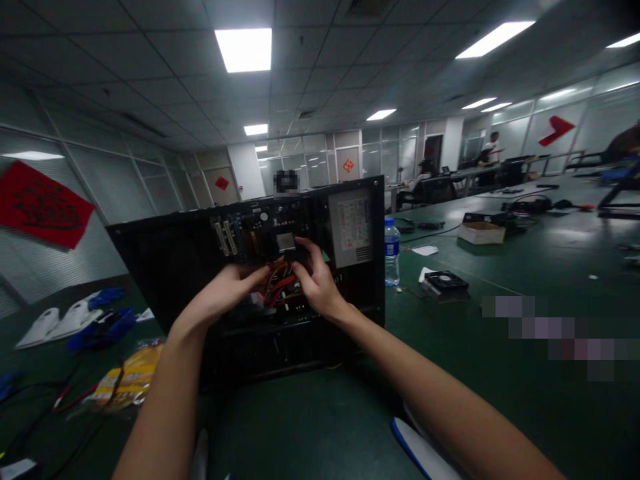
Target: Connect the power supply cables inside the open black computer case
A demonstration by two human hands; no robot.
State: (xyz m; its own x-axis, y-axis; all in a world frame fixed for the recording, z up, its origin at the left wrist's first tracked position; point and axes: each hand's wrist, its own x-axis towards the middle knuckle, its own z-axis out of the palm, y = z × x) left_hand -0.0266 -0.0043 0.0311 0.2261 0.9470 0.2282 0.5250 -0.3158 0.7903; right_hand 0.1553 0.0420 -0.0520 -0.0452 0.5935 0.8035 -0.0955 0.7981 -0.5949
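Note:
An open black computer case (165, 267) stands on its side on the green table (320, 427), its inside facing me. Both my hands reach into it. My left hand (227, 288) has its fingers curled at a bundle of red and orange cables (278, 283). My right hand (313, 277) is closed in a pinch on a dark part just below the silver square on the motherboard (250, 233). The grey power supply (354, 228) sits at the case's upper right.
A water bottle (392, 252) stands right of the case, with a loose black fan (447, 281) and a cardboard box (482, 231) beyond. A yellow packet (127, 380), wires and blue-white objects (75, 320) lie at left. People sit at far desks.

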